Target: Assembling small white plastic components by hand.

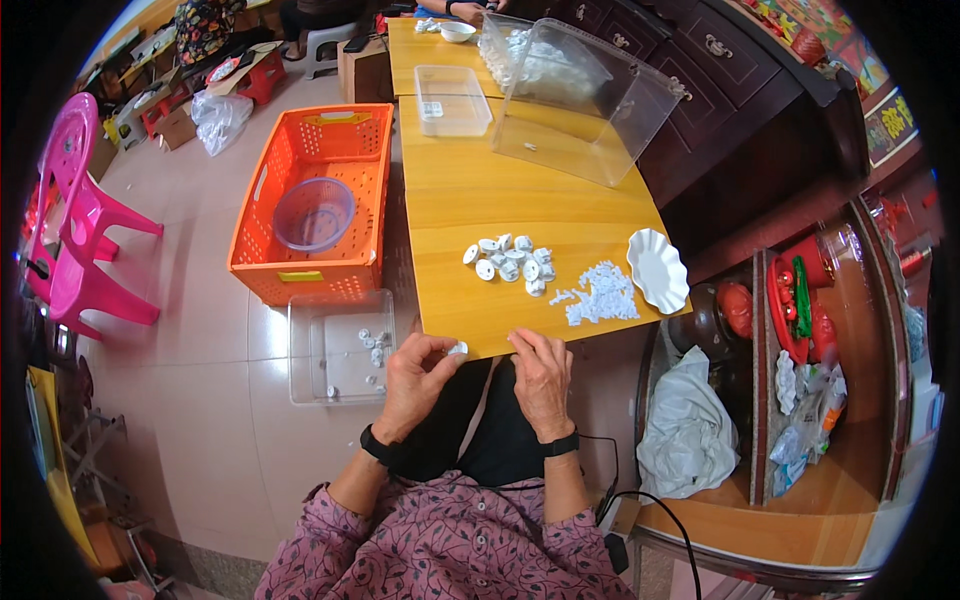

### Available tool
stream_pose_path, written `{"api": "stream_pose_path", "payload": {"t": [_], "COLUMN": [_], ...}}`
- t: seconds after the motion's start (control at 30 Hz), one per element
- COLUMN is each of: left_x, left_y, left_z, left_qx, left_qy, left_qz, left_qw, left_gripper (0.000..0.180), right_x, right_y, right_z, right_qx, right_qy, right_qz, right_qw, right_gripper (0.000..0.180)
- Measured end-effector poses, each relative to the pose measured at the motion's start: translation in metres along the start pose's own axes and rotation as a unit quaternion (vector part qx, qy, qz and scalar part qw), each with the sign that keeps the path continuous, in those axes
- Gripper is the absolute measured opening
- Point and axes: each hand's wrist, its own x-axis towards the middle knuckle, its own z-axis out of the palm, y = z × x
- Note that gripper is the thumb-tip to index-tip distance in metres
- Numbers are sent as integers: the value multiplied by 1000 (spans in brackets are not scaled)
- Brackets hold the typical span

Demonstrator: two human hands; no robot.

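At the near edge of the yellow table [470, 180], my left hand [412, 385] pinches a small round white plastic part [458, 348] between thumb and fingers. My right hand [542, 385] is a little to the right, its thumb and forefinger closed together; whatever they may hold is too small to make out. Just beyond the hands lies a cluster of similar white round parts [510, 262], some showing dark centres. To its right spreads a pile of tiny white pieces [602, 295], beside a white scalloped dish [659, 270].
Left of the table stand an orange crate [308, 270] with a clear bowl [314, 214] inside, and a clear bin [300, 350] holding several white parts. Farther along the table are a shallow clear tray [453, 122] and a large tilted clear box [590, 120]. Another person's hand [466, 11] shows at the far end.
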Motion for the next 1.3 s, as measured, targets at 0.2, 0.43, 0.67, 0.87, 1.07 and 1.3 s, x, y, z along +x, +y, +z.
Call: {"api": "stream_pose_path", "payload": {"t": [0.2,0.43,0.67,0.87,1.07,1.3], "left_x": [0,4,3,-1,-5,-7], "left_y": [7,5,-1,-3,-3,-7], "left_z": [-1,-13,-10,-4,0,2], "left_qx": [-92,-267,-506,-549,-555,-540], "left_qy": [-35,-90,-134,-154,-157,-154], "left_qz": [-54,-146,-210,-223,-227,-208], "left_qw": [994,948,826,790,785,801], "left_gripper": [16,19,19,20,25,25], "right_x": [-5,-6,-8,-9,-9,-10], "right_y": [10,1,-30,-52,-68,-73], "right_z": [12,13,-4,-12,-22,-21], "right_qx": [10,62,261,314,372,396], "right_qy": [47,91,64,54,50,53], "right_qz": [-15,0,141,139,156,181], "right_qw": [999,994,953,938,914,899], "right_gripper": [21,10,6,10,13,24]}}
